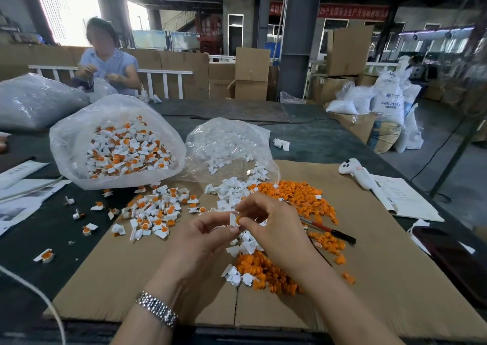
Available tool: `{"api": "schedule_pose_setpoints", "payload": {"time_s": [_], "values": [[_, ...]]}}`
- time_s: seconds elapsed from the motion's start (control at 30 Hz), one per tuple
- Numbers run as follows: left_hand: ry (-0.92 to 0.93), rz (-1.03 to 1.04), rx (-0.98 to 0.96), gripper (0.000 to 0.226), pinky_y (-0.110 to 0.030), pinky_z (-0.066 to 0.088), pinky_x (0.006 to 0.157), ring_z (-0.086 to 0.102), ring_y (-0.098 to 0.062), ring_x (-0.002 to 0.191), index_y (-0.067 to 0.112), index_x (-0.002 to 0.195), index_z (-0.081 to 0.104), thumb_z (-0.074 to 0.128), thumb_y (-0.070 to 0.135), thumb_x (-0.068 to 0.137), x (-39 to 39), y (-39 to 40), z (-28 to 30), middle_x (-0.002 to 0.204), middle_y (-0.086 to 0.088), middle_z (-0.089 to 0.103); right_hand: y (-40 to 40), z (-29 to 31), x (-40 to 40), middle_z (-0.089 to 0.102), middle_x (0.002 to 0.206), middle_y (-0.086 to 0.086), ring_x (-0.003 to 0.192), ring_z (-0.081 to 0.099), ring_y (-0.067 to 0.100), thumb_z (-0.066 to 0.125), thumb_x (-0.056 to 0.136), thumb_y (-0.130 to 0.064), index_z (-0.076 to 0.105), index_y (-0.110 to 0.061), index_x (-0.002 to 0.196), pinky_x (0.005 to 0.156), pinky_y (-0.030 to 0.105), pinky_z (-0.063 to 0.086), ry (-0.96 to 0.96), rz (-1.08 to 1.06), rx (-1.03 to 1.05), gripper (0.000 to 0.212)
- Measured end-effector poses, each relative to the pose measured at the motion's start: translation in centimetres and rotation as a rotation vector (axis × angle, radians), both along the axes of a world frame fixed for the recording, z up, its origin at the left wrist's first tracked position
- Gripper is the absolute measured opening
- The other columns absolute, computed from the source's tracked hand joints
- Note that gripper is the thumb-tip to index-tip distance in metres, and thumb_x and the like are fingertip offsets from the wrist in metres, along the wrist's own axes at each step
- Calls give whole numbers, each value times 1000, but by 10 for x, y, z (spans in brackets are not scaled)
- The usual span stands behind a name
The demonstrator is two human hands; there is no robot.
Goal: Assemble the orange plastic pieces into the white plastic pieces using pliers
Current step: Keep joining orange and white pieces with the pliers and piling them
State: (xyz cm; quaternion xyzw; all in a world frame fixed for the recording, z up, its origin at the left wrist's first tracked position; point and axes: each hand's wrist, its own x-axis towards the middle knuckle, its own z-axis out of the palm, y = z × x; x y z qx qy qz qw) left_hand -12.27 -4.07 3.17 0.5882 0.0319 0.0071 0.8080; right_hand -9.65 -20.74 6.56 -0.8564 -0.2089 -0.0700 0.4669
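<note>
Seating an orange piece (238, 219) into a white piece (233, 219) by hand, above the cardboard sheet (369, 252).

Left hand (208, 235) pinches the white piece; right hand (266, 219) pinches the orange one against it, both narrow at the fingertips. Best to line the orange piece squarely with its socket before pressing (a skewed start would likely jam). The pliers (328, 230) lie unused just beside the right hand, among the loose orange pieces (297, 194), ready for the final squeeze.
</note>
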Motion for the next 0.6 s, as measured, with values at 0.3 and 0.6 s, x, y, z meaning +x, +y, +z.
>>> {"api": "schedule_pose_setpoints", "payload": {"time_s": [0.3, 0.6], "values": [[-103, 41, 172, 36, -24, 61, 76, 78, -24, 96, 25, 100, 82, 89, 31, 65, -3, 2, 3, 101, -8, 80, -4, 2, 0, 67, 98, -16, 91, 62, -4, 68, 94, -15, 69, -34, 102, 77, 10, 51, 42, 50, 27, 21], [-61, -39, 83, 31, -26, 61, 78, 76, -25, 100, 20, 100, 82, 85, 19, 70, 1, 3, -2, 106, -11, 79, -18, 5, 1, 69, 92, -13, 90, 65, 2, 73, 91, -21, 74, -28, 108, 85, 18, 53, 4, 124, -47, 18]]}}
